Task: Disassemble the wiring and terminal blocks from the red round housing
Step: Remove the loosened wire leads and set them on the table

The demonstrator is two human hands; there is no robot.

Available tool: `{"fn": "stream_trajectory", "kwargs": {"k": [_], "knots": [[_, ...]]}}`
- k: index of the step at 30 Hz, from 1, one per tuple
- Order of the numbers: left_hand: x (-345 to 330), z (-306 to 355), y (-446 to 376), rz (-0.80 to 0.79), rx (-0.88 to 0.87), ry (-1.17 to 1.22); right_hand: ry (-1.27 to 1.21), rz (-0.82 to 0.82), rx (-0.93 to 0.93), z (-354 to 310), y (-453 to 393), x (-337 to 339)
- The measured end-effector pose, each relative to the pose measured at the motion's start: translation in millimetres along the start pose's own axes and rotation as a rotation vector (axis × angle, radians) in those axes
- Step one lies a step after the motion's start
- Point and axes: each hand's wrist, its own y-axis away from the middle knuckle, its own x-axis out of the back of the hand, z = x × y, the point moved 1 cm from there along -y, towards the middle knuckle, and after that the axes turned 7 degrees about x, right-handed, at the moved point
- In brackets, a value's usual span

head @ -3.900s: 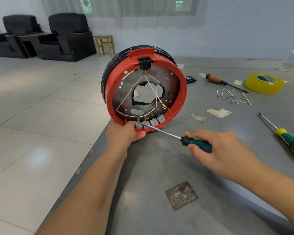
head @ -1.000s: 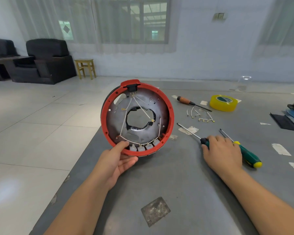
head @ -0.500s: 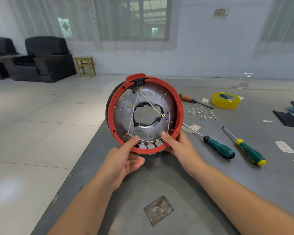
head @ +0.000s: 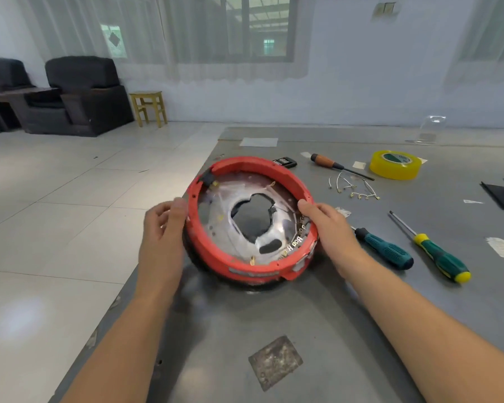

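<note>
The red round housing (head: 216,251) lies tilted, nearly flat, on the grey table near its left edge. Inside it sit a silver plate with a ragged central hole, thin white wires, brass terminals and a row of small terminal blocks (head: 296,242) along the lower right rim. A black connector (head: 207,178) sits at its upper left rim. My left hand (head: 162,225) holds the left rim, fingers curled round it. My right hand (head: 329,228) grips the right rim with the thumb over the edge. The view is motion-blurred.
Right of the housing lie a teal-handled screwdriver (head: 387,251), a green-and-yellow screwdriver (head: 440,257), an orange-handled screwdriver (head: 329,164), loose removed wires (head: 352,187) and a yellow tape roll (head: 394,164). The table's left edge (head: 128,289) drops to a tiled floor. Armchairs and a stool stand far left.
The housing went from standing upright to lying tilted near flat, its black connector turned to the upper left. Both hands shifted from its bottom edge to its left and right sides.
</note>
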Motion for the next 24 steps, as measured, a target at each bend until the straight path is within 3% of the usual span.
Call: {"fn": "stream_trajectory", "kwargs": {"k": [3,6,10,19,22,24], "knots": [[0.2,-2.8,-3.4,-0.112,0.064,0.124,0.096,-0.203,-0.029,-9.8,-0.4,4.0],[-1.7,-6.4,-4.5,-0.239,0.117,0.138,0.128,-0.217,-0.039,-14.7,-0.9,3.3],[-0.9,-10.5,-7.4,-0.156,0.165,0.1,0.154,-0.122,-0.058,-16.0,4.4,-0.1],[-19.5,-15.8,7.9,-0.059,0.236,-0.005,0.123,-0.153,-0.006,-7.5,13.8,-1.3],[-15.8,-10.9,8.1,-0.042,0.021,-0.331,0.108,-0.111,0.011,-5.7,13.1,-4.7],[-11.1,4.5,10.6,-0.017,-0.309,-0.538,0.12,-0.073,0.024,-2.5,12.9,-6.2]]}}
